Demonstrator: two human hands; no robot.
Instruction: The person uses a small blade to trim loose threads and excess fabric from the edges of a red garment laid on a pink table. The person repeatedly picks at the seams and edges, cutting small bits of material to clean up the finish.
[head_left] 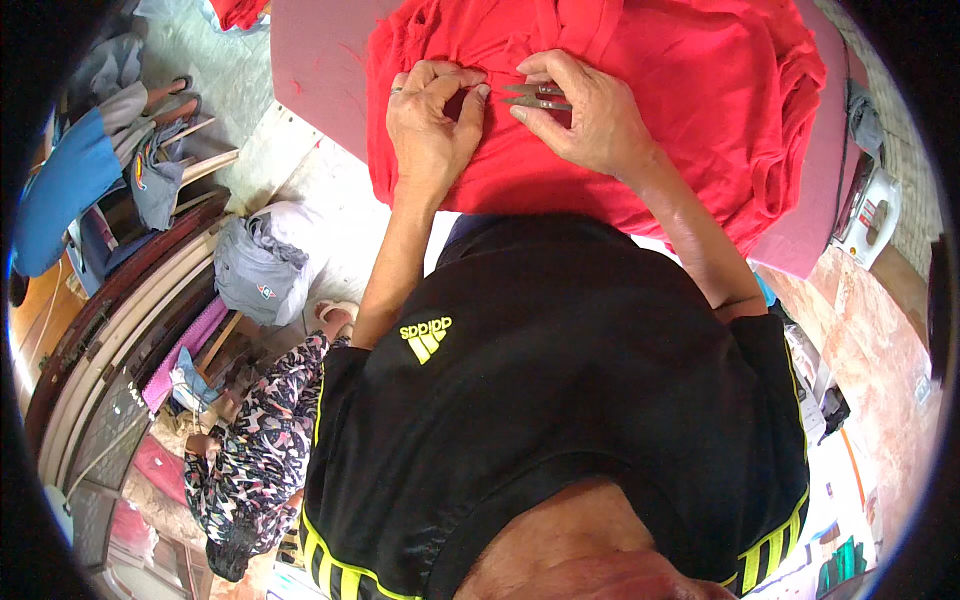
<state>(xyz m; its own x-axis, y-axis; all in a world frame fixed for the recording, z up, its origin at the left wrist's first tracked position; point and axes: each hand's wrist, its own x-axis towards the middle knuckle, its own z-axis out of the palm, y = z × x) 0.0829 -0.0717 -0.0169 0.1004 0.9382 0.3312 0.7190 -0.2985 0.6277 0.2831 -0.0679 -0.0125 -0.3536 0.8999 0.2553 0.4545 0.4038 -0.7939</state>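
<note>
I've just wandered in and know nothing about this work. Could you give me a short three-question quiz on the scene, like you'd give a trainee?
1. What does the person's right hand hold?
a) a hand iron
b) thread snips
c) a tape measure

2. True or false: the blades of the snips point toward the left hand.

3. Fill in the colour: the red cloth is spread on a ____ work surface.

Key: 1. b; 2. true; 3. pink.

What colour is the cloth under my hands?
The cloth is bright red, best seen in the head view.
</note>
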